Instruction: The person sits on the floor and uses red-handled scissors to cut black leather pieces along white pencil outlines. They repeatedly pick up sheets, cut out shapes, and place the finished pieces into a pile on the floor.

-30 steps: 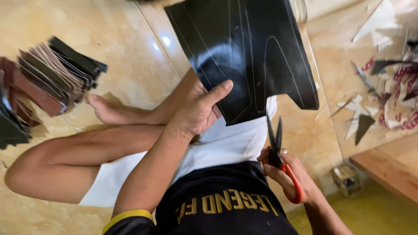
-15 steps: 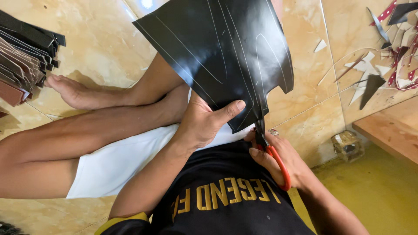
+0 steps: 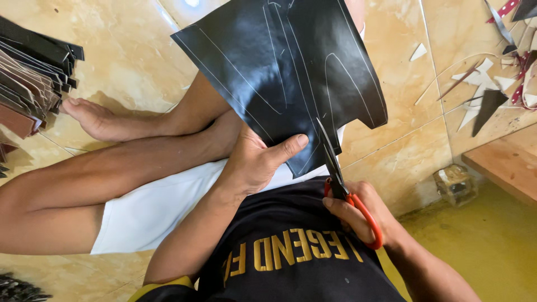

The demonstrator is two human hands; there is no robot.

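Scissors (image 3: 335, 168) now raised into black sheet (image 3: 285, 72), left hand (image 3: 257, 162) gripping its lower edge

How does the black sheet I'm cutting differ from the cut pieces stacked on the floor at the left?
The black sheet is one large single piece, held up by the left hand with scissors at its lower edge; the stacked pieces are many small strips, lying untouched on the tiled floor. The sheet shows pale traced outlines; the stack shows only edges, black and brown. Both look like thin, flexible sheet material.
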